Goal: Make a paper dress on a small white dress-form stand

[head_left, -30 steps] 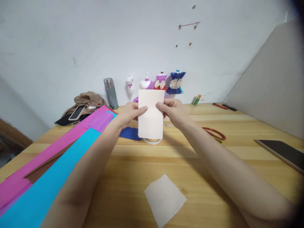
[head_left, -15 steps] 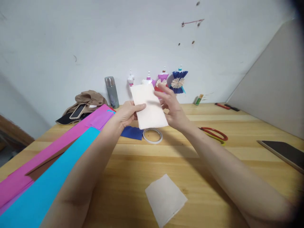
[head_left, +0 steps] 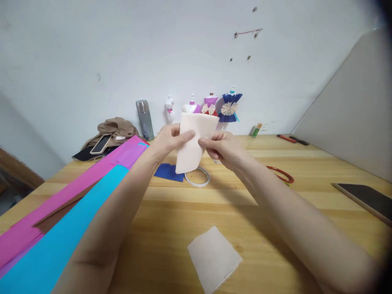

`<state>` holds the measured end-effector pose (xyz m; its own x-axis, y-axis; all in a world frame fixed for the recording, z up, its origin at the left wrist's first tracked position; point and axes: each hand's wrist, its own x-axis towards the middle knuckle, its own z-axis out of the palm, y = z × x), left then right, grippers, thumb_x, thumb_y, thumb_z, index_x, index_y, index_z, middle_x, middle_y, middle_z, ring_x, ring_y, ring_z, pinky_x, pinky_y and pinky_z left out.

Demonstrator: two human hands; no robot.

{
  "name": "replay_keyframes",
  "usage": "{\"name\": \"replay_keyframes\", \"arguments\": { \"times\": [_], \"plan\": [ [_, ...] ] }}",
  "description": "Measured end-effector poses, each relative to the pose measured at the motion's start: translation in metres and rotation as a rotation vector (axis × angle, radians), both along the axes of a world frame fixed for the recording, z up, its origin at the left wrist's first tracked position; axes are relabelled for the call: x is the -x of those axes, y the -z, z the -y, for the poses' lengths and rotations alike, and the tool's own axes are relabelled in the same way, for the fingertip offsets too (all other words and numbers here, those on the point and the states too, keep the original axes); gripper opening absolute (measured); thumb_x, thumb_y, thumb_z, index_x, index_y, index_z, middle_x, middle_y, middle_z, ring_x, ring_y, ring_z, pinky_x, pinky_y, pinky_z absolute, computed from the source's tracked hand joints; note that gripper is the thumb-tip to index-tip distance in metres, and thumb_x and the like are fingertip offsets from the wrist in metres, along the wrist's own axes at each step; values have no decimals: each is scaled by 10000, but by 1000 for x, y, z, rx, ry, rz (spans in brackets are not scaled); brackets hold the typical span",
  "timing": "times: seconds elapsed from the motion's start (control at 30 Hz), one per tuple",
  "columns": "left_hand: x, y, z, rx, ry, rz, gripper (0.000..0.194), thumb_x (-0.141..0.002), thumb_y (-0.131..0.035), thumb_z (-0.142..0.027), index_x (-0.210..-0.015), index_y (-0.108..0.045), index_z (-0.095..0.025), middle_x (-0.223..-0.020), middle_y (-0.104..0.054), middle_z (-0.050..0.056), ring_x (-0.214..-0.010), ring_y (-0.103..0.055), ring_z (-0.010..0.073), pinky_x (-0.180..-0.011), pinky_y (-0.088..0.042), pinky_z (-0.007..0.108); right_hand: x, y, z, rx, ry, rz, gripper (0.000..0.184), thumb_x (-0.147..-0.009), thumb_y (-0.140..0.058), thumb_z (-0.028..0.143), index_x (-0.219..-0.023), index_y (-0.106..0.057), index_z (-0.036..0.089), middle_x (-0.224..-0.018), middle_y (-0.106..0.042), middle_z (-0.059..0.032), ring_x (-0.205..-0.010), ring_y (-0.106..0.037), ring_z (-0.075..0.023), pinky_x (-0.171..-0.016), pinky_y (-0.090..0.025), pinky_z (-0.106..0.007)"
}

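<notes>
A pale pink sheet of paper point(head_left: 192, 151), bent at its right side, is held up between both hands above the table. My left hand point(head_left: 171, 141) grips its left side, thumb on the near face and fingers behind. My right hand point(head_left: 222, 147) pinches its right side between thumb and fingers. Just below the sheet lie a white ring-shaped roll of tape point(head_left: 197, 184) and a dark blue piece of paper point(head_left: 169, 172). Nearer to me a second pale pink piece of paper point(head_left: 214, 258) rests flat on the wood.
Long pink paper point(head_left: 76, 185) and blue paper point(head_left: 73, 228) cover the left side. Behind stand a flask point(head_left: 144, 120) and small dress forms, one in dark blue paper point(head_left: 232, 100). Scissors point(head_left: 281, 173) and a dark tablet-like object point(head_left: 367, 198) lie at right.
My right hand has closed on the sheet's right side, its fingers raised and spread before. The sheet has turned and now bends at that side.
</notes>
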<state>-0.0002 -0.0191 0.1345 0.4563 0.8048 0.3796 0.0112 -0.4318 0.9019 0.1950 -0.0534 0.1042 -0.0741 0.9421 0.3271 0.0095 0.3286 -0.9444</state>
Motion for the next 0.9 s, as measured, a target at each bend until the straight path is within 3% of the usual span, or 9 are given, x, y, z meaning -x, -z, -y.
{"name": "replay_keyframes", "arguments": {
  "times": [0.1, 0.2, 0.37, 0.47, 0.6, 0.73, 0.9],
  "plan": [
    [0, 5, -4, 15, 12, -16, 449, -555, -942, -484, -756, -735, -140, -779, -755, 77, -776, -701, 247, -687, -528, 324, 0, -2, 2, -8, -26, 5, 358, -678, -842, 439, -540, -591, 223, -392, -403, 53, -360, -280, -61, -366, -119, -268],
    [0, 10, -9, 26, -26, 11, 357, -585, -924, -411, -712, -735, -137, -722, -736, 63, -700, -678, 215, -635, -503, 307, -2, -3, 1, -32, -11, 47, 309, -675, -850, 422, -573, -636, 224, -399, -425, 50, -359, -297, -66, -358, -152, -268],
    [2, 11, -11, 42, -37, 15, 288, -644, -906, -355, -743, -745, -137, -711, -722, 69, -719, -701, 244, -648, -519, 330, -8, -2, -3, -57, 28, 75, 293, -667, -853, 413, -587, -650, 218, -404, -409, 56, -383, -243, -57, -379, -109, -264],
    [3, 11, -11, 42, -27, 28, 300, -640, -912, -357, -778, -758, -139, -729, -732, 71, -715, -703, 238, -652, -526, 328, -10, -2, -4, -40, 32, 59, 302, -668, -850, 420, -598, -639, 215, -415, -407, 54, -400, -266, -62, -395, -120, -264],
    [3, 12, -12, 23, 9, 57, 364, -613, -924, -419, -780, -758, -142, -749, -748, 69, -716, -695, 216, -659, -528, 308, -10, -3, -3, -77, 22, -12, 256, -646, -848, 418, -750, -719, 223, -505, -492, 49, -417, -315, -70, -409, -171, -267],
    [4, 9, -11, 37, 52, 108, 450, -593, -931, -503, -807, -753, -150, -801, -766, 79, -747, -704, 221, -668, -542, 310, -9, -5, -4, -94, 15, -77, 250, -642, -838, 437, -718, -689, 252, -563, -547, 41, -393, -305, -64, -407, -169, -279],
    [4, 6, -8, 29, 104, 175, 506, -560, -952, -540, -847, -789, -157, -830, -776, 74, -810, -709, 228, -753, -558, 338, -8, -6, -4, -71, -10, -197, 210, -608, -818, 366, -728, -692, 249, -521, -515, 64, -388, -294, -62, -413, -171, -271]
  ]
}}
